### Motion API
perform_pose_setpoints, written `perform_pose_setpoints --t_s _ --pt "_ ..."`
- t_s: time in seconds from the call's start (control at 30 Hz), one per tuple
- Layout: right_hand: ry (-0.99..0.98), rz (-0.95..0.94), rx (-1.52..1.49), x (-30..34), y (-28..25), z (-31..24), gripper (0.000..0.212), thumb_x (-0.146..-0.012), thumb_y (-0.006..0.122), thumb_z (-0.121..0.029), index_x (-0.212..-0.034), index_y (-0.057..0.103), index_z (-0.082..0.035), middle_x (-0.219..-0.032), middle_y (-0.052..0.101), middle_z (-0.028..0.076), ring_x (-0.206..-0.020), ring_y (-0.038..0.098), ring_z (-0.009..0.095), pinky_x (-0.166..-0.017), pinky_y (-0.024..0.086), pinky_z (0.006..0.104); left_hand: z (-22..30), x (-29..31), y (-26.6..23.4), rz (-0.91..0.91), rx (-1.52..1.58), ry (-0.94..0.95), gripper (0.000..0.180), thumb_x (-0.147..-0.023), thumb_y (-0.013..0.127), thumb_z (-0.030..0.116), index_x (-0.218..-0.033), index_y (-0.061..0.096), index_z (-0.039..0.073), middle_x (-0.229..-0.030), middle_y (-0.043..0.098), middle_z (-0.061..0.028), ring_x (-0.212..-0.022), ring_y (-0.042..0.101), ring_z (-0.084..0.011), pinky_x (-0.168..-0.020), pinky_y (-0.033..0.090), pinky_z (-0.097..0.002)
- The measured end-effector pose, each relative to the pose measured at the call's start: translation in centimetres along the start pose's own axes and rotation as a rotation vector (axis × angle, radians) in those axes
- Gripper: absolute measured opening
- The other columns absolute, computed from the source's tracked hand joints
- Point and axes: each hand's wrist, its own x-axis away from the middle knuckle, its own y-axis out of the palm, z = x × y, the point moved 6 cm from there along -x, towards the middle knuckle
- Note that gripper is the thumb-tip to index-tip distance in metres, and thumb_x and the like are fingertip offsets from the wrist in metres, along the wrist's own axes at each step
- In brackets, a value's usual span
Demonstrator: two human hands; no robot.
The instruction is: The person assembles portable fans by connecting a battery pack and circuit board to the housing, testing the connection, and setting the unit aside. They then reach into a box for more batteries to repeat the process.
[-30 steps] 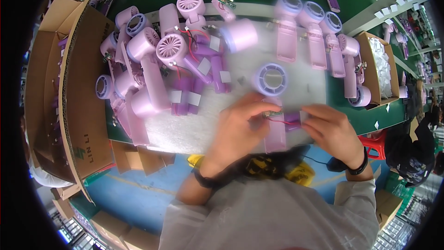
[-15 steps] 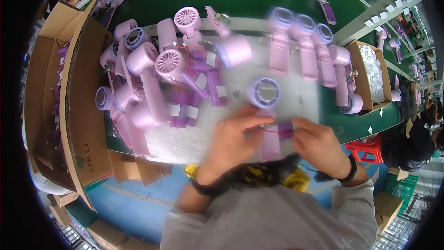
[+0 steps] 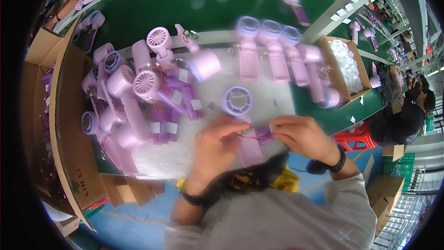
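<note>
Covering part of the blurred circuit board [image 3: 244, 130], the left hand [image 3: 215, 144] pinches it over the smooth pink fan handle [image 3: 251, 153] near the tabletop [image 3: 319, 119] edge; the right hand [image 3: 301, 136] pinches the cylindrical purple battery [image 3: 264, 134], concealing its end.

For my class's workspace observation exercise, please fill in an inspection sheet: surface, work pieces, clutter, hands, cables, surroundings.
Surface: white mat on a green bench.
Work pieces: pink fan with a tray-shaped handle, small circuit board, purple battery.
Clutter: left, piled fans and tagged batteries; right, more fans and a carton of white pieces.
Hands: left hand at the circuit board, grip unclear; right hand pinching the battery's end.
Cables: thin red wire at the handle.
Surroundings: large cardboard box left, red stool right, blue floor.
</note>
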Motion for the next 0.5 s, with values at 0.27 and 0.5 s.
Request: perform_pose_setpoints --t_s 0.27,0.5 --pt "-0.019 -0.064 0.123 -0.5 0.0 -0.7 0.013 -0.081 0.067 0.000 -0.092 0.060 0.001 -0.105 0.061 0.014 -0.088 0.063 0.032 -0.076 0.054 0.0387 -0.1 -0.1 0.0 -0.026 -0.010 -0.013 0.037 -0.072 0.068 -0.006 -0.104 0.076 0.011 -0.103 0.068 -0.0069 -0.069 0.060 -0.0129 -0.063 0.049 -0.0259" --pt "0.346 0.162 0.060 2.0 -9.1 7.0 0.017 -0.086 0.062 0.000 -0.103 0.059 0.003 -0.107 0.063 0.017 -0.084 0.064 0.030 -0.073 0.051 0.0347 -0.1 -0.1 0.0 -0.004 0.004 0.005 0.037 -0.071 0.070 -0.004 -0.104 0.076 0.013 -0.101 0.069 -0.0060 -0.069 0.060 -0.0122 -0.062 0.049 -0.0253"
